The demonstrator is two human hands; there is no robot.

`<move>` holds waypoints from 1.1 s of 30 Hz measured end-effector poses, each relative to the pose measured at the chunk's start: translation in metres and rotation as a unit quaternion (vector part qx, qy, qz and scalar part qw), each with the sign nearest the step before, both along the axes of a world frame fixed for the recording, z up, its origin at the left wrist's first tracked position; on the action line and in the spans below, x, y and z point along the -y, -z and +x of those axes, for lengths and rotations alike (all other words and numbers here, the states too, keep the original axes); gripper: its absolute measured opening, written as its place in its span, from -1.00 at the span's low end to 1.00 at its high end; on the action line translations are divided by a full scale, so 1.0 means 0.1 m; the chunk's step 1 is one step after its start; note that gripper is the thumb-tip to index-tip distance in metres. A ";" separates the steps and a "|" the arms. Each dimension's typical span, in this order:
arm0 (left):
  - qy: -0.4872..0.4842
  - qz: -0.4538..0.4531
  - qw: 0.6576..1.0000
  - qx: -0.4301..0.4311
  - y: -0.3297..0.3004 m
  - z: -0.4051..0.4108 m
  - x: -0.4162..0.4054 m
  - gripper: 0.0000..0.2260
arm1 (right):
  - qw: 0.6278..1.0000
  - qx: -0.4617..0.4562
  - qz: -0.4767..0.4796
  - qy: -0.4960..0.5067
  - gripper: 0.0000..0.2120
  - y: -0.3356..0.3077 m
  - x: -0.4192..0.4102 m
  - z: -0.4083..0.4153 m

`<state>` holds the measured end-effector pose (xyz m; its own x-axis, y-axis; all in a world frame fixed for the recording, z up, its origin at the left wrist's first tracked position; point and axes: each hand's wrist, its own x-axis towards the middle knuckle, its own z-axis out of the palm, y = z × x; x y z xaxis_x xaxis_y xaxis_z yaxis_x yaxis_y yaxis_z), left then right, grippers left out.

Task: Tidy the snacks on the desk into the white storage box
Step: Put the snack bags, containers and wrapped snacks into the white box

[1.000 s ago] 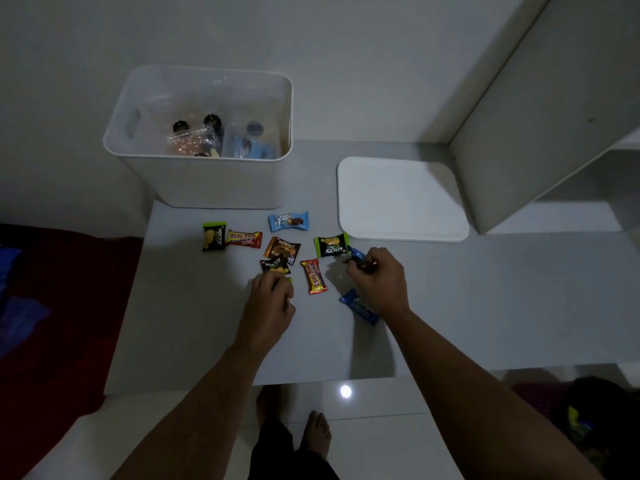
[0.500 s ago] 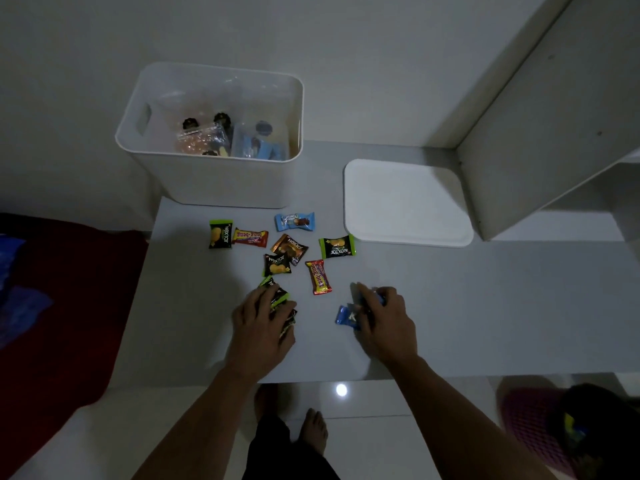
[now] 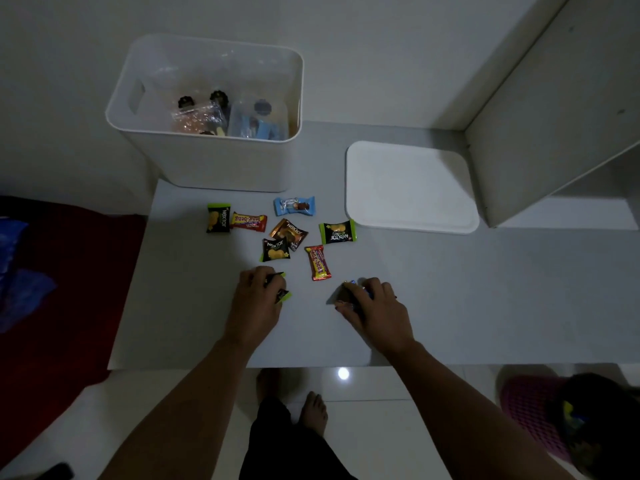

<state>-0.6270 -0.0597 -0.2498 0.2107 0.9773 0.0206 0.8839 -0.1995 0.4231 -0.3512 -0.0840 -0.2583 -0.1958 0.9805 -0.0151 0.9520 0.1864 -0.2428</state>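
Seven small crinkly foil snack packets lie loose on the grey bench (image 3: pixel 485 306), the nearest a red bar (image 3: pixel 318 262) lying lengthwise away from the person, between both hands. The left hand (image 3: pixel 258 299) has its grip clenched on green-edged packets (image 3: pixel 281 292); the right hand (image 3: pixel 372 306) clasps blue wrappers (image 3: pixel 349 293). The white storage box (image 3: pixel 221 164), smooth plastic, stands open beyond, nearer the left hand; its flat lid (image 3: pixel 408 188) lies rightward.

Bare forearms (image 3: pixel 194 386), no sleeves; dark trousers (image 3: pixel 287 448), prob. black; bare feet (image 3: pixel 313 408) on tile
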 end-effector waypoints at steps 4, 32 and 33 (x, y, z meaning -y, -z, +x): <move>-0.004 -0.032 0.999 0.030 -0.11 0.14 0.05 -0.70 | 1.000 0.006 -0.023 -0.011 -0.57 -0.09 -0.15 -0.06; -0.313 -0.128 0.912 0.232 -2.39 -1.39 -2.79 -0.81 | 0.945 -0.307 -0.111 0.024 -0.75 -2.60 -3.33 -2.47; -0.314 -0.143 0.907 0.243 -2.36 -1.46 -2.88 -0.83 | 0.944 -0.300 -0.133 0.037 -0.72 -2.51 -3.41 -2.58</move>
<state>-0.7732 0.2283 -0.0134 -0.3552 0.8817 -0.3106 0.4811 0.4573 0.7479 -0.6094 0.2569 -0.0071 -0.1781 0.9692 -0.1702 0.6365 -0.0184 -0.7711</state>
